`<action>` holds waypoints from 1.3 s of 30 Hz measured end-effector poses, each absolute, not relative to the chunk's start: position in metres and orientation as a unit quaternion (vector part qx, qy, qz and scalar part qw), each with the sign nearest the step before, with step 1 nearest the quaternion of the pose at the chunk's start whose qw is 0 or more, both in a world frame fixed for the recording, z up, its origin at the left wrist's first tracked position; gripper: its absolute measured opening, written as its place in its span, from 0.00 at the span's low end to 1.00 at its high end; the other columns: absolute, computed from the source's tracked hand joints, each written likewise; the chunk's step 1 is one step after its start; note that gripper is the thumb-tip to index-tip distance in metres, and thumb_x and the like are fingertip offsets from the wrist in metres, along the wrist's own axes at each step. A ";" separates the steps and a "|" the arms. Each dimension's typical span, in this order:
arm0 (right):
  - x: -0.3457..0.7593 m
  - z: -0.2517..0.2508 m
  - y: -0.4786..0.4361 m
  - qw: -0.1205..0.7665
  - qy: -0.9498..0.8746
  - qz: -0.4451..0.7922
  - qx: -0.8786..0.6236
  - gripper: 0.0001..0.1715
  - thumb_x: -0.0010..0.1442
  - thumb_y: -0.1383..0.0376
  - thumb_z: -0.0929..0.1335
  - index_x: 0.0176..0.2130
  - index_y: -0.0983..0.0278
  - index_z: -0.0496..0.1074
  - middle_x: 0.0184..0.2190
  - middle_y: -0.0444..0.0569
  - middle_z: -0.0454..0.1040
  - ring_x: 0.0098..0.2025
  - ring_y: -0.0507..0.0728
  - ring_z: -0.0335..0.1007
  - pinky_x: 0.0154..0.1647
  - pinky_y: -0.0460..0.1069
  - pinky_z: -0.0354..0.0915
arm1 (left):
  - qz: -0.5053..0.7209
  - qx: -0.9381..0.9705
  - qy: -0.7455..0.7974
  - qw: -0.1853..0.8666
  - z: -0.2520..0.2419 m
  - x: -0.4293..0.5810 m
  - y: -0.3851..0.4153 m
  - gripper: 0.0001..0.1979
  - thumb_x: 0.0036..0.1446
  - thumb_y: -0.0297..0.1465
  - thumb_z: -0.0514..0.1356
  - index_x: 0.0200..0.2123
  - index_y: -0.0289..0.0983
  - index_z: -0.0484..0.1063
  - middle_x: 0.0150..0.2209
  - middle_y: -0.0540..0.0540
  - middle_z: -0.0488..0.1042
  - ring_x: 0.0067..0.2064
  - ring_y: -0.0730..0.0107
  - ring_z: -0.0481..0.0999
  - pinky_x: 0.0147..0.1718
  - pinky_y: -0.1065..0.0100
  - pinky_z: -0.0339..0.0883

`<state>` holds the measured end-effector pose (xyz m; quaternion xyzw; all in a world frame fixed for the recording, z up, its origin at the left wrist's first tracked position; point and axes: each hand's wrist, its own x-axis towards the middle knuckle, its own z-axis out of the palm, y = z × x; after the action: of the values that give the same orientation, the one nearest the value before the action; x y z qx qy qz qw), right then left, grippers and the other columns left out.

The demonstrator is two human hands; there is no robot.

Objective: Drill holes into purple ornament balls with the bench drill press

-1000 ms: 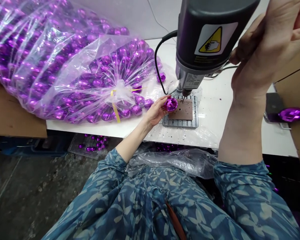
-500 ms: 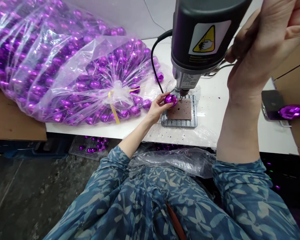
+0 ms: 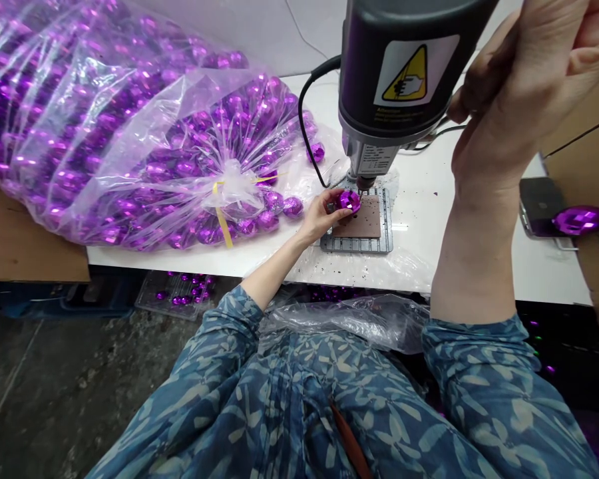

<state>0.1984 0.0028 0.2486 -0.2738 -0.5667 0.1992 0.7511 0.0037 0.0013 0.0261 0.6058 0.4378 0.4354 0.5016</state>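
Observation:
My left hand (image 3: 320,218) pinches a shiny purple faceted bauble (image 3: 348,201) between thumb and fingers. The bauble is just left of the bit of a small drill press (image 3: 397,86); whether they touch I cannot tell. Under it lies a brown board (image 3: 364,223) on the slotted metal base (image 3: 357,245), both sprinkled with dark chips. Raised at the press's right side, my right hand (image 3: 524,93) has its fingers curled round the press lever, which is mostly hidden by the hand and motor housing.
A big clear bag (image 3: 130,126) of purple baubles, tied with a yellow strip (image 3: 222,216), fills the left. One loose bauble (image 3: 316,152) lies behind the base. At right are a dark phone-like device (image 3: 539,206) and another bauble (image 3: 580,219). A black cable (image 3: 303,126) loops beside the motor.
My left hand has moved slightly right with the bauble, bringing it closer to the drill bit. My right hand stays in nearly the same place.

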 end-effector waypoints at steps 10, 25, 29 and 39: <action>0.200 0.246 0.007 0.751 -0.576 0.190 -0.262 0.37 0.53 0.37 0.71 0.26 0.65 0.56 0.18 0.38 0.47 0.19 0.40 0.54 0.20 0.40 0.49 | 0.403 0.689 0.466 0.382 0.027 0.015 -0.009 0.30 0.54 0.34 0.80 0.59 0.42 0.79 0.58 0.38 0.80 0.67 0.41 0.72 0.71 0.40 0.65; 0.202 0.243 0.008 0.754 -0.571 0.181 -0.270 0.38 0.56 0.39 0.71 0.27 0.63 0.49 0.17 0.36 0.43 0.18 0.41 0.55 0.19 0.41 0.48 | 0.468 0.643 0.398 0.458 -0.003 0.036 -0.013 0.31 0.56 0.32 0.77 0.60 0.42 0.71 0.62 0.38 0.77 0.68 0.46 0.76 0.73 0.37 0.67; 0.197 0.236 -0.002 0.781 -0.544 0.181 -0.246 0.39 0.55 0.39 0.72 0.26 0.64 0.50 0.16 0.35 0.48 0.17 0.41 0.51 0.18 0.43 0.45 | 0.474 0.639 0.395 0.459 -0.001 0.037 -0.016 0.31 0.57 0.32 0.77 0.61 0.41 0.71 0.61 0.37 0.78 0.66 0.47 0.78 0.71 0.38 0.70; 0.198 0.195 -0.020 0.809 -0.524 0.132 -0.230 0.40 0.65 0.45 0.73 0.25 0.65 0.48 0.17 0.37 0.40 0.18 0.40 0.49 0.21 0.43 0.47 | 0.479 0.673 0.374 0.421 -0.015 0.034 -0.011 0.32 0.60 0.37 0.77 0.63 0.43 0.69 0.61 0.38 0.78 0.65 0.48 0.79 0.68 0.38 0.74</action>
<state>0.1975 -0.0205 0.1946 -0.2296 -0.5245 0.1319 0.8092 0.0337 -0.0107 -0.0147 0.6728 0.3741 0.4794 0.4214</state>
